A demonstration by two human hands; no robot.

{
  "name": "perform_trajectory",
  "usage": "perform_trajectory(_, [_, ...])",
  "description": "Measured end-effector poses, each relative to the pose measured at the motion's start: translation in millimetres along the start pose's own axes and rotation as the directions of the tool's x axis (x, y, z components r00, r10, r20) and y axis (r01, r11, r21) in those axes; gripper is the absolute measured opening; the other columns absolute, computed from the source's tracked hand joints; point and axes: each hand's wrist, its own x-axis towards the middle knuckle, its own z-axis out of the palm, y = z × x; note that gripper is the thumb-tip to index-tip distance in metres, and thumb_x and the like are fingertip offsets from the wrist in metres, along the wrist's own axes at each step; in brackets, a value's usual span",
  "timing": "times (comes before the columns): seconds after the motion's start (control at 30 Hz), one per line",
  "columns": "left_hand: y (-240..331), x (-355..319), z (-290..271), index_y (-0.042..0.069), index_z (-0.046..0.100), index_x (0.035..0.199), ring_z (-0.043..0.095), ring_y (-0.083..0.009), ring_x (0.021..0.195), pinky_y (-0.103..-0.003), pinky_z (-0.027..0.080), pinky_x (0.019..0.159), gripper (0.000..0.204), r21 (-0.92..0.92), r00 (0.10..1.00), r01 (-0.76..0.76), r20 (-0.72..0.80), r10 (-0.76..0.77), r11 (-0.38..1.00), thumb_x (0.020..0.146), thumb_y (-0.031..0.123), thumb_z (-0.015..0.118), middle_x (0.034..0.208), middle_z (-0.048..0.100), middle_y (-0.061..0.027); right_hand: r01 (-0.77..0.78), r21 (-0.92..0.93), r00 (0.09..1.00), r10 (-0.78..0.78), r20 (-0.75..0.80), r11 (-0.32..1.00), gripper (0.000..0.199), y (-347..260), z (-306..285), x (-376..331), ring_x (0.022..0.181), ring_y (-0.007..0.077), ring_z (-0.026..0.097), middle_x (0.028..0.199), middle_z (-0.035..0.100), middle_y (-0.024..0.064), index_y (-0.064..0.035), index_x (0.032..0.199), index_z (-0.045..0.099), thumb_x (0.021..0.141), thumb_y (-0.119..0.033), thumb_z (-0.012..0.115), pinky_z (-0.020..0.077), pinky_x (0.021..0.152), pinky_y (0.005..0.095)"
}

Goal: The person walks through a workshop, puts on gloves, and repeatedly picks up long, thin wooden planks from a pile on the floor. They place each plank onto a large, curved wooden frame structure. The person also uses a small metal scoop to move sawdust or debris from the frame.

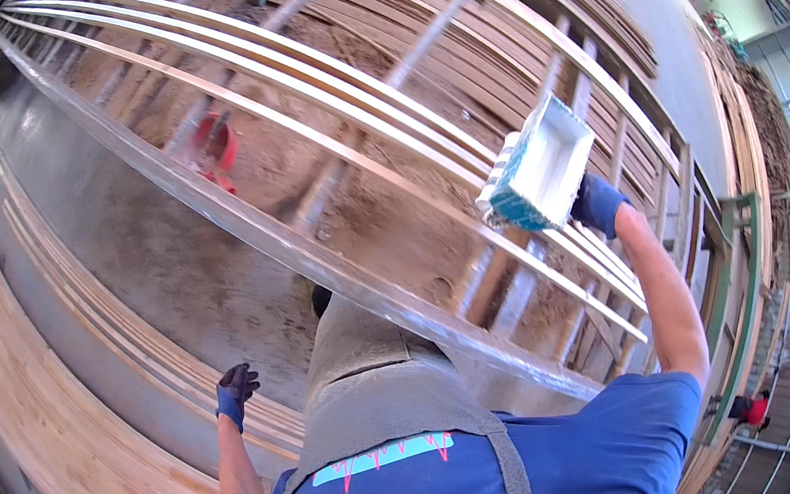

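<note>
My right hand (602, 205), in a dark blue glove, grips a rectangular open container (548, 164) at its right side. The container is white inside and smeared teal and white outside; part of my fingers is hidden against it. It is over several long pale wood strips (340, 59) that lie across a rack. Whether it touches them I cannot tell. My left hand (237, 387), in a dark glove, hangs low on the left with loosely bent fingers and nothing in it. Stacked boards are the closest things to it.
The rack's long front rail (283, 250) runs between my body and the strips. Under the rack, a red bucket-like object (216, 143) sits on the dusty floor. Stacked boards (43, 380) lie at lower left. Another person in red (748, 409) is far right.
</note>
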Motion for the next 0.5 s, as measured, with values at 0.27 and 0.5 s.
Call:
perform_trajectory(0.27, [-184, -84, 139, 0.014, 0.058, 0.120, 0.066, -0.0220, 0.064, -0.028, 0.043, 0.046, 0.039, 0.088, 0.969, 0.245, 0.007, -0.247, 0.965, 0.090, 0.039, 0.057, 0.099, 0.070, -0.0116, 0.116, -0.036, 0.993, -0.115, 0.024, 0.993, 0.030, 25, 1, -46, 0.075, 0.0278, 0.067, 0.084, 0.070, 0.0147, -0.0034, 0.094, 0.068, 0.088, -0.030, 0.057, 0.0527, 0.072, 0.0374])
perform_trajectory(0.5, [-293, -148, 222, 0.018, 0.053, 0.129, 0.066, -0.0244, 0.087, -0.040, 0.045, 0.069, 0.045, -0.187, 0.964, 0.229, -0.092, -0.249, 0.955, 0.093, 0.045, 0.049, 0.111, 0.067, -0.0096, 0.105, -0.026, 0.994, -0.106, -0.016, 0.994, 0.027, 153, 47, -149, 0.090, 0.0365, 0.063, 0.097, 0.066, 0.0198, -0.0049, 0.104, 0.063, 0.087, -0.025, 0.059, 0.0501, 0.079, 0.0420])
